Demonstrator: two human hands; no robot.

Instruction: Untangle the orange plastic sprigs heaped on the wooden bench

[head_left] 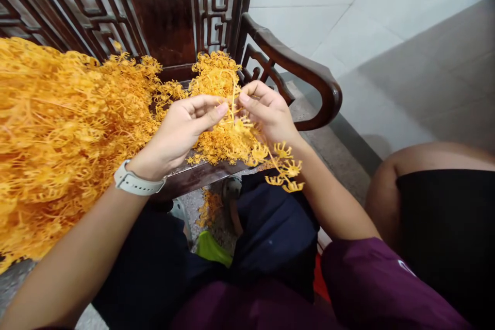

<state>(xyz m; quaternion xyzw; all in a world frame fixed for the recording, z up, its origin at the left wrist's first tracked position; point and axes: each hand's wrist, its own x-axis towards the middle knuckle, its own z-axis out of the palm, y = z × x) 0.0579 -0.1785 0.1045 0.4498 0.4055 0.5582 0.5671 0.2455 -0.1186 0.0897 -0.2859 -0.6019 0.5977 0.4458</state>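
Observation:
Between my two hands is a yellow-orange plastic flower sprig (233,94) with a thin stem. Small claw-shaped blossoms hang from it over my right wrist. My left hand (185,126), with a pale watch strap at the wrist, pinches the sprig from the left with thumb and fingers. Closed at the fingertips, my right hand (268,111) grips it from the other side. Just beneath and behind them a smaller pile of the same sprigs (214,75) lies on the bench seat. A much larger heap (77,129) fills the left side.
A dark carved wooden bench (160,5) stands ahead, its curved armrest (328,93) to the right of my hands. Loose yellow bits (209,209) and a bright green object (212,248) are on the floor between my legs. Another person's knee (390,185) is at the right.

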